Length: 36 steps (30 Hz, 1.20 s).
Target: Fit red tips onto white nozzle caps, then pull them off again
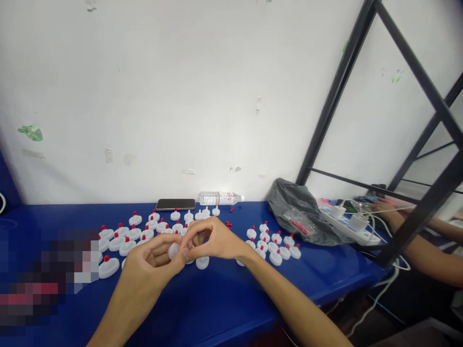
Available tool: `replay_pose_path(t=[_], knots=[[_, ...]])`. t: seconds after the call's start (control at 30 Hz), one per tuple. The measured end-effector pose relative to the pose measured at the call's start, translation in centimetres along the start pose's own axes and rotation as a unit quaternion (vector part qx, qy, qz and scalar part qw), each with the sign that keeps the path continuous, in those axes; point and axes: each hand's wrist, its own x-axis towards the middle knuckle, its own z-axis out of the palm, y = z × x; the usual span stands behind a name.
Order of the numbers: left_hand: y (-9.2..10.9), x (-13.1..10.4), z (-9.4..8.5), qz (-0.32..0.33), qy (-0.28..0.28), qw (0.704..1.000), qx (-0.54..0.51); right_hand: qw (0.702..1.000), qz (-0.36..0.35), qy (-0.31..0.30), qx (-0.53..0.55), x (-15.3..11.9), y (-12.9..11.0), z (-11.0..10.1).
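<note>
My left hand (155, 260) is closed around a white plastic nozzle cap (174, 250), whose round base shows between the fingers. Pressed against it, my right hand (208, 241) pinches at the cap's hidden side; what lies between its fingertips cannot be seen. Behind and left of the hands stand many white caps with red tips (116, 242). A few white caps with bare nozzles (216, 211) are at the back. Small loose red tips (228, 225) lie just beyond my right hand. Another group of red-tipped caps (275, 257) stands to the right.
On the blue table (217, 308) by the wall lie a phone (176, 205) and a clear bottle (219, 198). A dark plastic bag (300, 212) and a power strip (352, 224) sit at right, beside a black metal frame (333, 96). Another person's arm (423, 250) reaches in there.
</note>
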Motion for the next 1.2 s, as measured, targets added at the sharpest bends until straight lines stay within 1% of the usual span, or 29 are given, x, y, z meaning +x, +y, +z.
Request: replay_pose_path(t=[0.07, 0.17, 0.27, 0.3, 0.37, 0.4, 0.43, 0.47, 0.5, 0.53, 0.6, 0.67, 0.77, 0.83, 0.9, 0.97, 1.0, 1.07, 1.13, 1.2], knots=[[0.3, -0.1, 0.1, -0.006, -0.002, 1.000, 0.003, 1.000, -0.002, -0.004, 0.000, -0.1, 0.0, 0.0], [0.7, -0.2, 0.3, -0.003, 0.009, 1.000, 0.017, 1.000, -0.015, -0.007, -0.003, -0.1, -0.2, 0.0], [1.0, -0.5, 1.0, 0.006, 0.027, 0.999, 0.017, 0.999, -0.034, -0.003, -0.025, 0.0, -0.8, -0.6], [1.0, -0.7, 1.2, 0.010, 0.036, 0.999, 0.010, 0.998, -0.038, 0.014, -0.044, 0.0, -1.0, -1.1], [1.0, -0.8, 1.5, 0.020, 0.049, 0.999, -0.002, 0.989, -0.031, 0.082, -0.120, -0.2, -1.4, -2.6], [0.9, -0.9, 1.5, 0.025, 0.049, 0.998, -0.001, 0.975, -0.013, 0.126, -0.183, -0.3, -1.5, -3.6], [0.7, -0.9, 1.5, 0.028, 0.045, 0.999, 0.005, 0.952, 0.015, 0.169, -0.254, -0.5, -1.5, -4.8], [0.6, -0.8, 1.4, 0.030, 0.038, 0.999, 0.014, 0.919, 0.060, 0.206, -0.330, -0.7, -1.4, -6.0], [0.5, -0.7, 1.3, 0.030, 0.030, 0.999, 0.024, 0.878, 0.117, 0.235, -0.401, -1.0, -1.2, -7.2], [0.4, -0.6, 1.1, 0.030, 0.022, 0.999, 0.034, 0.849, 0.154, 0.256, -0.435, -1.4, -0.9, -8.3], [0.3, -0.5, 1.0, 0.027, 0.017, 0.998, 0.046, 0.811, 0.210, 0.276, -0.471, -2.2, -0.1, -10.3], [0.3, -0.4, 0.9, 0.025, 0.014, 0.998, 0.052, 0.785, 0.262, 0.279, -0.488, -3.0, 0.9, -11.7], [0.5, -0.3, 1.1, 0.026, 0.017, 0.998, 0.053, 0.747, 0.339, 0.269, -0.504, -4.2, 2.3, -12.8], [0.5, -0.3, 1.2, 0.028, 0.020, 0.998, 0.053, 0.733, 0.372, 0.256, -0.509, -4.7, 2.9, -13.2], [0.6, -0.4, 1.2, 0.029, 0.026, 0.998, 0.054, 0.731, 0.374, 0.248, -0.514, -4.8, 3.1, -13.5], [0.5, -0.5, 1.2, 0.032, 0.029, 0.997, 0.058, 0.744, 0.339, 0.242, -0.522, -4.5, 3.2, -13.3], [0.5, -0.5, 1.2, 0.033, 0.029, 0.997, 0.061, 0.758, 0.309, 0.234, -0.524, -4.1, 3.1, -13.1], [0.5, -0.6, 1.2, 0.033, 0.027, 0.997, 0.071, 0.799, 0.236, 0.196, -0.517, -3.1, 3.2, -12.0], [0.5, -0.6, 1.2, 0.032, 0.023, 0.996, 0.077, 0.844, 0.161, 0.131, -0.494, -1.9, 3.6, -10.5], [0.5, -0.6, 1.2, 0.033, 0.017, 0.996, 0.076, 0.876, 0.103, 0.062, -0.466, -1.0, 4.2, -9.1]])
